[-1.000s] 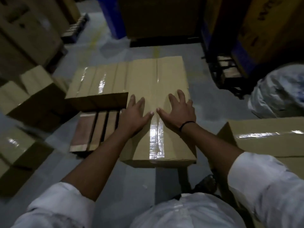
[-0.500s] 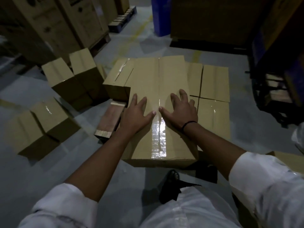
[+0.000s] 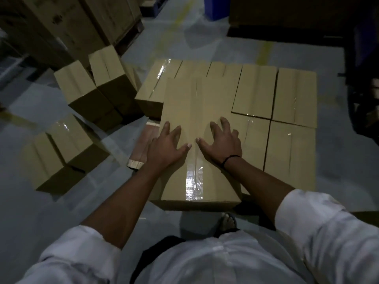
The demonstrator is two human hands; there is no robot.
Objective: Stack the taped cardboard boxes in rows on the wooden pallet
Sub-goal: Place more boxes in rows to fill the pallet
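A long taped cardboard box point(image 3: 196, 103) lies lengthwise in front of me, its near end overhanging the floor. My left hand point(image 3: 166, 148) and my right hand point(image 3: 222, 143) rest palms down on its top, fingers spread, either side of the shiny tape seam. Neither hand curls around an edge. A corner of the wooden pallet point(image 3: 141, 148) shows just left of the box. Taped boxes point(image 3: 291, 150) sit flat in rows on the pallet to the right, and another row point(image 3: 256, 91) lies behind them.
Loose taped boxes stand on the grey floor to the left point(image 3: 67, 144) and further back point(image 3: 96, 85). Large cartons on a pallet point(image 3: 67, 23) fill the upper left. A dark stack point(image 3: 287, 15) is at the back. My sandalled foot point(image 3: 226, 220) is under the box's near end.
My view has swung, bringing the rows of boxes on the right into sight. The box under my palms now covers more of the pallet slats. My right fingers have spread a little wider.
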